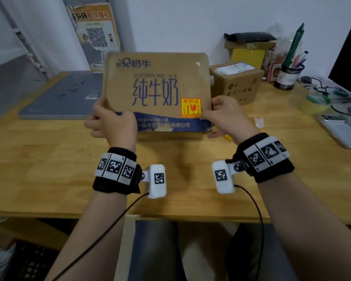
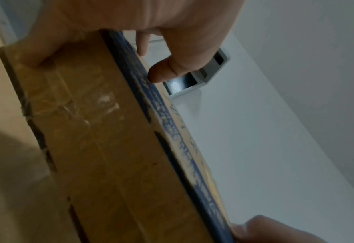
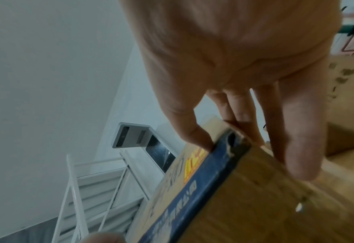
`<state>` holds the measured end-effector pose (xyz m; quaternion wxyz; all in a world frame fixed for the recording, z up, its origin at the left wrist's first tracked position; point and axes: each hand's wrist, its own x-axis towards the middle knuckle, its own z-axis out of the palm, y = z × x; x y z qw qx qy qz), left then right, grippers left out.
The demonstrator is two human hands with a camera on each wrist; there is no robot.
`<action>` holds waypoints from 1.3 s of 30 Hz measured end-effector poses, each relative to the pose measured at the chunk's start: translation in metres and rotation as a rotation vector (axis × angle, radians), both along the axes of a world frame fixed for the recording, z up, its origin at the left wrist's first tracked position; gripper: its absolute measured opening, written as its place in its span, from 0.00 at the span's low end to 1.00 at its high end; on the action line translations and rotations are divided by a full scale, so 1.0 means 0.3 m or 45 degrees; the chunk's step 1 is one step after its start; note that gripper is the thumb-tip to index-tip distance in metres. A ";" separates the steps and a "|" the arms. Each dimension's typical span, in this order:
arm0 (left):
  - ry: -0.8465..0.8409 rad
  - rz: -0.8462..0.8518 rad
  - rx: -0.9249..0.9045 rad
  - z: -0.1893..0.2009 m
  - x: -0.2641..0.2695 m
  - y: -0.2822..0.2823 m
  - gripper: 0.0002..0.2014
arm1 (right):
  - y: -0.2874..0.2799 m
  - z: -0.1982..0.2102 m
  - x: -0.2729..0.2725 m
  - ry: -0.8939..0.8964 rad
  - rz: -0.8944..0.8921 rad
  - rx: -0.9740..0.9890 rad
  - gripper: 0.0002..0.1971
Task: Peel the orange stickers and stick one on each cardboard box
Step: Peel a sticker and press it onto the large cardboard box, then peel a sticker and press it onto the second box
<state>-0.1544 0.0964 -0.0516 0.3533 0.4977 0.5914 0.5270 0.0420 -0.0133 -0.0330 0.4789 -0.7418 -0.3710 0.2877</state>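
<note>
Left hand (image 1: 111, 122) grips the lower left corner of the milk carton box (image 1: 156, 86): thumb on the printed face, fingers wrapped behind and under the edge. The left wrist view confirms it, with the thumb (image 2: 161, 72) pressed on the blue printed border and fingers curled over the taped side panel.

Right hand (image 1: 227, 116) grips the lower right corner the same way. In the right wrist view the thumb (image 3: 190, 131) sits on the printed face at the blue band and the remaining fingers (image 3: 296, 139) run down the side and back of the box.

The box is held between both hands at frame centre in the head view, tilted up so its printed face meets the camera. Whether its lower edge touches the wooden table (image 1: 49, 169) cannot be told.

One orange sticker (image 1: 190, 108) is stuck flat on the printed face, lower right, just above the blue band and just beside the right thumb.

A smaller cardboard box (image 1: 237, 82) with a white shipping label stands on the table to the right of centre, behind the right hand. No orange sticker shows on its visible faces.

A grey laptop (image 1: 63, 96) lies closed at left. A pen holder (image 1: 288, 74) stands at upper right. A phone (image 1: 340, 128) lies at the right edge.
</note>
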 end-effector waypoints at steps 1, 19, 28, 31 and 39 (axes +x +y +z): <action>-0.001 0.010 0.020 0.014 -0.005 0.004 0.28 | 0.022 0.003 -0.008 0.014 -0.006 0.036 0.23; 0.088 -0.027 -0.084 0.031 -0.033 0.077 0.20 | 0.378 -0.017 -0.095 0.039 0.364 0.129 0.27; -0.276 -0.707 -0.291 0.040 0.178 0.124 0.15 | 0.346 -0.021 0.083 -0.032 0.250 0.008 0.12; -0.232 -0.796 -0.298 0.032 0.235 0.156 0.14 | 0.365 -0.032 0.133 -0.035 0.221 -0.003 0.12; -0.057 -0.583 -0.094 0.014 0.342 0.334 0.12 | 0.461 -0.058 0.241 -0.023 0.197 -0.045 0.12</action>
